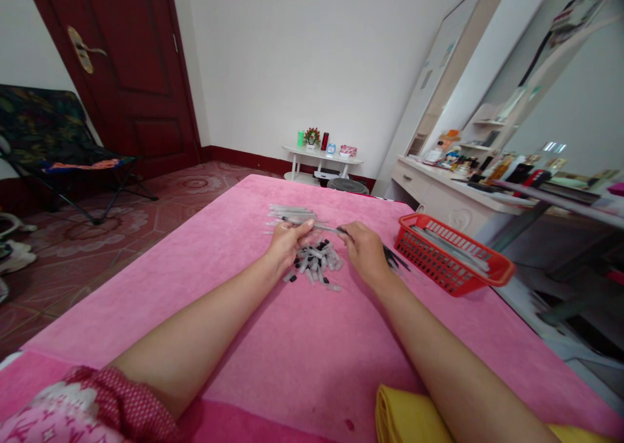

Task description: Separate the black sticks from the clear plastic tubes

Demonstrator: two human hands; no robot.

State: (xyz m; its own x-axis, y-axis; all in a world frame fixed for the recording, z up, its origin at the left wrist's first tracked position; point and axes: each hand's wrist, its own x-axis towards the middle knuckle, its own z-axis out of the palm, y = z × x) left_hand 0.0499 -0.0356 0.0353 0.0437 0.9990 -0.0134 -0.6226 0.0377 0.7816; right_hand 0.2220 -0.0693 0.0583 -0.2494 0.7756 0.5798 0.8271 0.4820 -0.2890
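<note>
My left hand is closed around a slim, clear pen, its thumb lying along the top. The pen spans level across the gap to my right hand, whose fingers pinch its dark end. Just beneath the hands is a loose pile of pen caps, clear and black. Behind my left hand, several pale pen barrels lie side by side. Thin black sticks, perhaps pen refills, rest to the right of my right hand and are partly hidden by it.
A red plastic basket holding long clear pieces stands at the right edge of the pink-covered table. Folded yellow cloth lies under my right forearm. Beyond are a low white stand, a folding chair and a cluttered dressing table.
</note>
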